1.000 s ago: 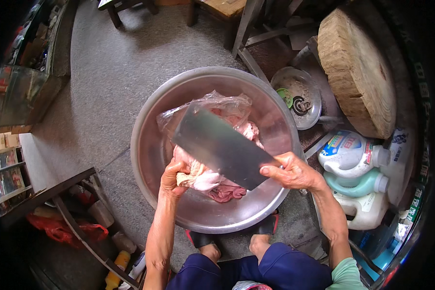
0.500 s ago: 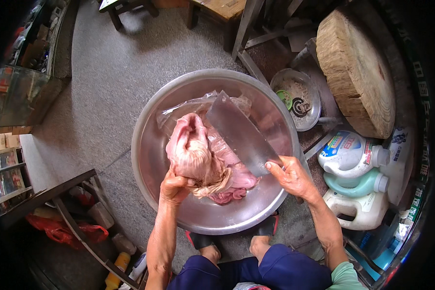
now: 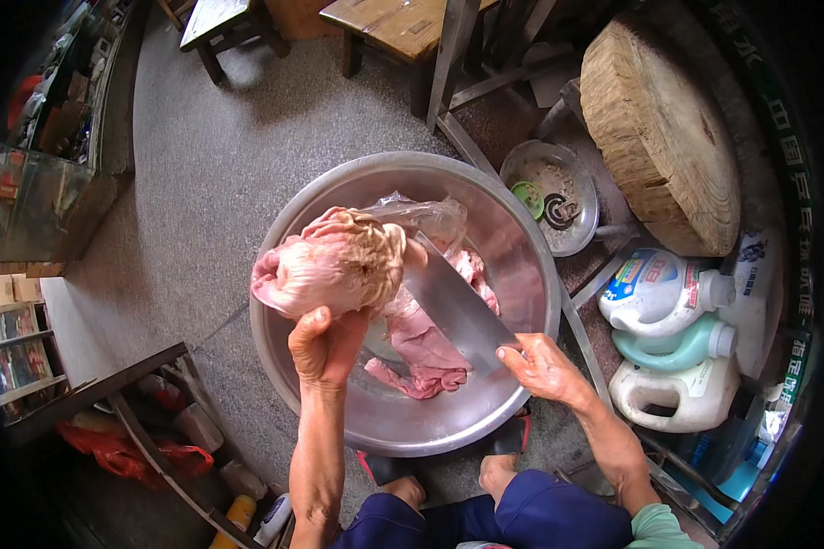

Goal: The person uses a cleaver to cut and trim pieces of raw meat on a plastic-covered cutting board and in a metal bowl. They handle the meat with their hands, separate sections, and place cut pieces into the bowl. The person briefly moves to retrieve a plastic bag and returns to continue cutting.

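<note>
Big metal basin (image 3: 528, 284) below; above its left rim, the pink meat (image 3: 325, 265) stretches crosswise, wrinkled end rightward, gripped by the left hand (image 3: 330, 346); the cleaver (image 3: 458, 311) slants up-left over the basin, handle clasped in the right hand (image 3: 547, 368).

Noted silver-grey on basin (image 3: 527, 279). Inside basin: pink on meat (image 3: 418, 343). Over basin: pink and tan on raw piece (image 3: 334, 265), grey on cleaver (image 3: 462, 316). Right of basin: ringed tan on wood block (image 3: 659, 137). Around basin: speckled grey on floor (image 3: 215, 174).
</note>
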Tool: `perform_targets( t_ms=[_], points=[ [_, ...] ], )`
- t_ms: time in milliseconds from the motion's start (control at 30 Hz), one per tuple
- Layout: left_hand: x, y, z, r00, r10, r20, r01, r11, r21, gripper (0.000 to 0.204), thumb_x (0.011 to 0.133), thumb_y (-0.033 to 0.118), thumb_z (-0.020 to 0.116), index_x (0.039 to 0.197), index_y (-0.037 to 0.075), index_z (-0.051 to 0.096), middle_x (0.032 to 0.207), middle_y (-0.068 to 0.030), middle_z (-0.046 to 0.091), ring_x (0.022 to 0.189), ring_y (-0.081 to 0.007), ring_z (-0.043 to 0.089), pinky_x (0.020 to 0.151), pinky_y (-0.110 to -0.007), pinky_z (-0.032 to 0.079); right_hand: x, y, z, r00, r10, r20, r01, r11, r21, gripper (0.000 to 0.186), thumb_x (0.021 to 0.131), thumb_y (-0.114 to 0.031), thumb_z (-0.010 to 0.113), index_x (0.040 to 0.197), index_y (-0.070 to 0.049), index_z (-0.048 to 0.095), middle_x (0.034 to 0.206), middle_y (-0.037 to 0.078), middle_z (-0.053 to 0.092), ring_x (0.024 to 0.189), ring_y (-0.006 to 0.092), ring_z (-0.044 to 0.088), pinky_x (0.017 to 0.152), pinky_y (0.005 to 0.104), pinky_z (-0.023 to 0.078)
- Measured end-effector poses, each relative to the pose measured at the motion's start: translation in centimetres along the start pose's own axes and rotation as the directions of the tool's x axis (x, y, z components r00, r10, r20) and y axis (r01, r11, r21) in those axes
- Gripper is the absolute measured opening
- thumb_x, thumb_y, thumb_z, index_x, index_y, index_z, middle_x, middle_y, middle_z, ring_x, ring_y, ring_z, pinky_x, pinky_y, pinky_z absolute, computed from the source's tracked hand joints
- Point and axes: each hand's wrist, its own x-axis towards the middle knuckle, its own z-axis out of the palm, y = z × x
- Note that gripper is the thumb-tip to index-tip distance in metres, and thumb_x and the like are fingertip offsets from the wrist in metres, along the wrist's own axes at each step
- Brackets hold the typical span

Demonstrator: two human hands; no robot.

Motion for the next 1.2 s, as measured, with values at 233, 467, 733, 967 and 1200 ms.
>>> perform_targets(
  t_ms=[233, 467, 733, 967, 1200],
  points=[
    [0.5, -2.0, -6.1, 0.984, -0.034, -0.174, 0.023, 0.998, -0.064, 0.089, 0.066, -0.007, 0.069, 0.147, 0.013, 0.039, 0.143, -0.0119, 0.047, 0.139, -0.0357, 0.039, 0.119, -0.057, 0.028, -1.5, -2.5, 0.1, 0.993, 0.031, -0.115, -0.009, 0.982, 0.191, 0.027, 0.102, -0.02, 0.055, 0.091, 0.004, 0.06, 0.065, 0.018, 0.056, 0.056, 0.0212, 0.051, 0.055, 0.0376, 0.044],
    [-0.8, -2.1, -9.3, 0.97, -0.05, -0.238, 0.04, 0.998, -0.045, 0.088, 0.061, -0.007, 0.065, 0.144, 0.01, 0.041, 0.141, -0.0115, 0.049, 0.137, -0.0355, 0.041, 0.117, -0.057, 0.031, 1.5, -4.2, 2.3, 0.992, -0.091, 0.085, 0.07, 0.972, 0.222, 0.024, 0.103, -0.022, 0.055, 0.102, 0.0, 0.064, 0.066, 0.011, 0.056, 0.061, 0.0138, 0.049, 0.058, 0.0388, 0.044],
    [-2.3, -1.6, -10.3, 0.978, -0.11, -0.177, 0.101, 0.993, -0.058, 0.092, 0.062, -0.011, 0.063, 0.148, 0.007, 0.037, 0.144, -0.0128, 0.048, 0.137, -0.0365, 0.042, 0.117, -0.058, 0.031, 2.0, -2.4, 0.6, 0.971, 0.13, 0.2, -0.175, 0.957, 0.23, 0.032, 0.103, -0.031, 0.058, 0.113, -0.002, 0.068, 0.065, 0.001, 0.054, 0.061, 0.0085, 0.044, 0.057, 0.031, 0.043],
    [-2.4, -1.6, -11.6, 0.973, -0.13, -0.191, 0.119, 0.991, -0.067, 0.093, 0.062, -0.012, 0.063, 0.149, 0.008, 0.037, 0.146, -0.012, 0.048, 0.139, -0.0348, 0.041, 0.118, -0.057, 0.028, 2.3, -0.5, 0.8, 0.995, 0.067, 0.079, -0.078, 0.986, 0.145, 0.031, 0.101, -0.03, 0.059, 0.104, 0.0, 0.065, 0.065, 0.01, 0.056, 0.059, 0.0108, 0.048, 0.055, 0.0341, 0.042],
    [-2.3, -1.3, -10.1, 0.971, -0.05, -0.233, 0.046, 0.999, -0.021, 0.097, 0.055, -0.005, 0.064, 0.147, 0.013, 0.041, 0.145, -0.0125, 0.049, 0.139, -0.0362, 0.04, 0.119, -0.061, 0.026, 0.5, -3.0, -0.1, 0.992, 0.121, 0.04, -0.127, 0.957, 0.261, 0.029, 0.101, -0.023, 0.059, 0.113, 0.003, 0.065, 0.081, 0.019, 0.068, 0.072, 0.0126, 0.056, 0.067, 0.0368, 0.05]
  ],
)
